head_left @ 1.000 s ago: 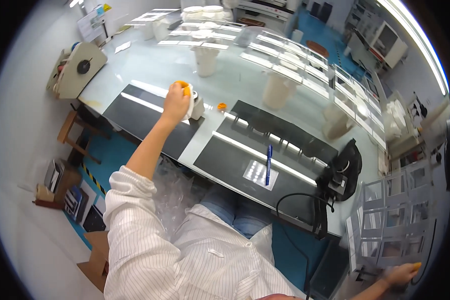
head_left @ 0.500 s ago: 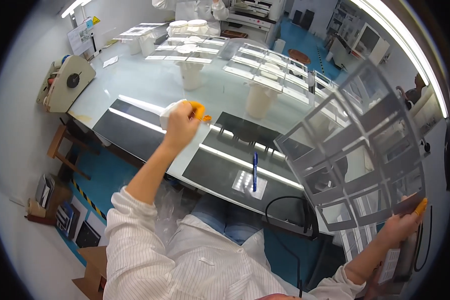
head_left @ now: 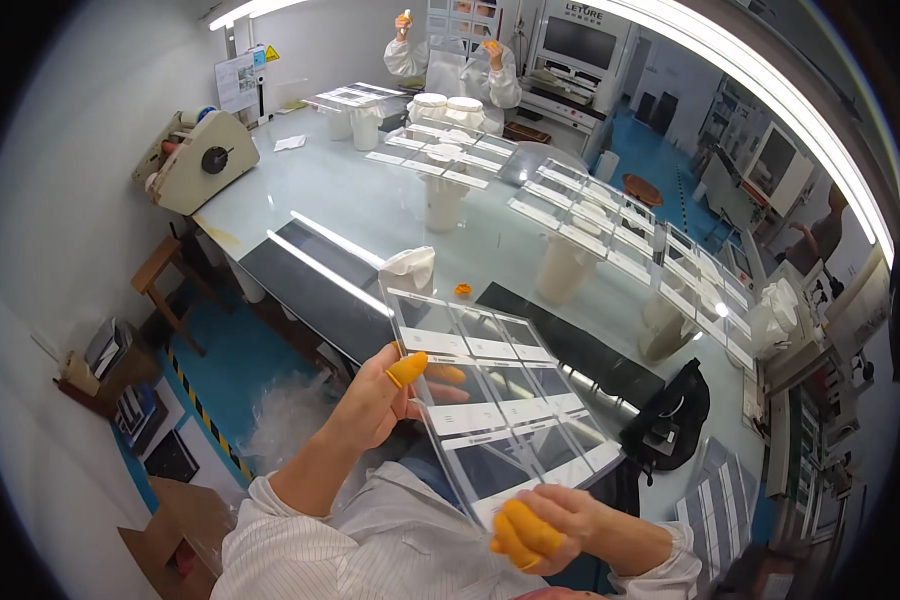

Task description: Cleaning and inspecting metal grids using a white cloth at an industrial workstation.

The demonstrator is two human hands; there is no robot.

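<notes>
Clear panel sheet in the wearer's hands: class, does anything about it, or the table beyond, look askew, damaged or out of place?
Nothing stands out. The clear panel sheet looks unbroken, gripped by the left hand and right hand. One small orange piece lies loose on the glass table.

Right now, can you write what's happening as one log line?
left hand: holds sheet edge | right hand: holds sheet corner | sheet: clear, gridded, tilted over lap | table: behind
</notes>
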